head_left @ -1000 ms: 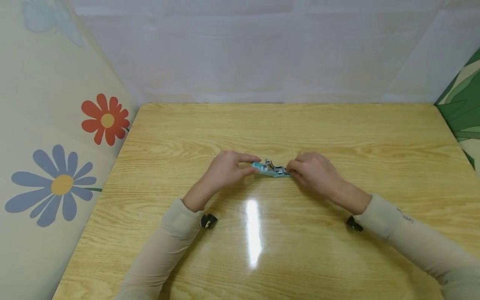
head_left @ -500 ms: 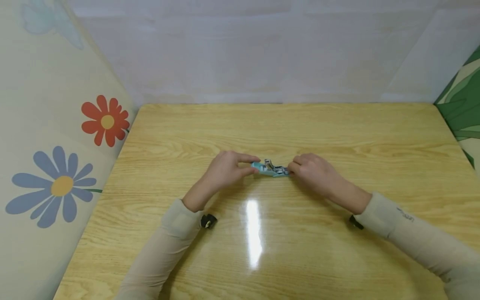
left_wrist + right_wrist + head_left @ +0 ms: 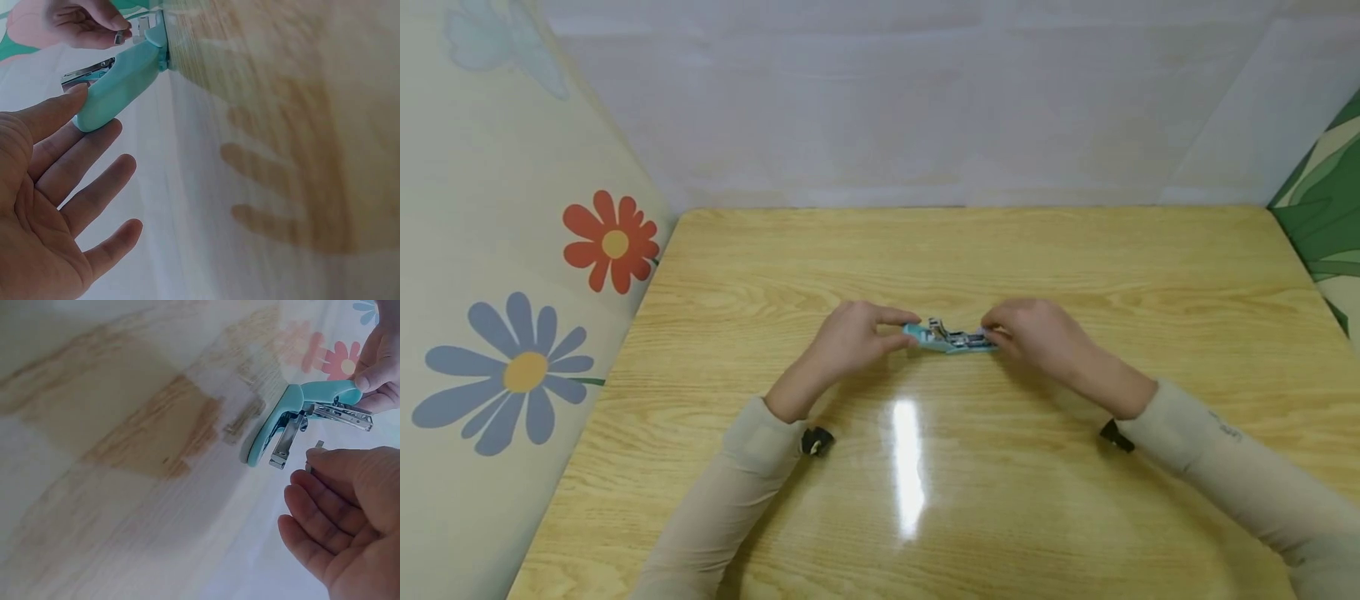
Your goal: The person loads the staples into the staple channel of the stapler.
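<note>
A teal stapler (image 3: 936, 343) lies splayed wide at the middle of the wooden table, its metal magazine (image 3: 287, 440) and inner metal parts exposed. My left hand (image 3: 850, 340) pinches one end of the stapler's body between thumb and fingers, the other fingers spread in the left wrist view. Over the opposite end is my right hand (image 3: 1037, 337). Its thumb and fingertips pinch a short strip of staples (image 3: 319, 445), held just apart from the magazine in the right wrist view. Fingers cover most of that strip.
The glossy wood-grain table (image 3: 760, 267) carries a bright light reflection in front of the stapler. A pale sheet (image 3: 880, 108) stands behind it. Panels painted with flowers (image 3: 525, 372) and leaves (image 3: 1330, 208) border the sides. Small black devices (image 3: 817, 442) sit at the wrists.
My right hand has shifted slightly right and away from the stapler, uncovering more of its right end. The left hand and the stapler stay in place.
</note>
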Demonstrator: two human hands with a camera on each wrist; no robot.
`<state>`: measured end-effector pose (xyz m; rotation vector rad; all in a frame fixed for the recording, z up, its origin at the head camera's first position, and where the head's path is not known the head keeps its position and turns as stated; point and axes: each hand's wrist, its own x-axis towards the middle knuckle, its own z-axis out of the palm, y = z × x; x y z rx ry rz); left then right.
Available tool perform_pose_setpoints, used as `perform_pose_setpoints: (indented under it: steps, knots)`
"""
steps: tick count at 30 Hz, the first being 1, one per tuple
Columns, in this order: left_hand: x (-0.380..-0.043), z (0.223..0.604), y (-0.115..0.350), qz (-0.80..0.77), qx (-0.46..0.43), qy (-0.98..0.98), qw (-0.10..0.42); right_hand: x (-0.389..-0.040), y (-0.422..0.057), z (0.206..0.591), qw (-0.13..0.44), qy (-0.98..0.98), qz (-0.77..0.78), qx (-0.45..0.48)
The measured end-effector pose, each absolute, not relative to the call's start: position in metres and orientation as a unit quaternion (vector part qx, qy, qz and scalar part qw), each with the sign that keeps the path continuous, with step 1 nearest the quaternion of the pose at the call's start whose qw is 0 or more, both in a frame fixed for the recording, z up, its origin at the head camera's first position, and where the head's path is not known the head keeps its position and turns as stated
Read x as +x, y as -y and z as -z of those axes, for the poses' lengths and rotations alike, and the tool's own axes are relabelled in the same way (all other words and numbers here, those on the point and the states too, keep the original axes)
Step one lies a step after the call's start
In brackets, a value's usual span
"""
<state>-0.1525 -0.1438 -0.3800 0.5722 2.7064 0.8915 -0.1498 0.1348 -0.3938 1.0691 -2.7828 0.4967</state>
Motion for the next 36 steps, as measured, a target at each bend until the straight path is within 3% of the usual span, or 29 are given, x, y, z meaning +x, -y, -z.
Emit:
perform_pose_setpoints:
  steps: [14, 36]
  knots:
    - [-0.153, 0.380, 0.144, -0.303, 0.196, -0.925, 0.115, -0.153, -0.126, 0.395, -0.001, 0.932, -0.143, 0.333]
    - [-0.155, 0.382, 0.143, -0.294, 0.195, -0.927, 0.128, -0.153, -0.141, 0.405, -0.021, 0.940, -0.172, 0.294]
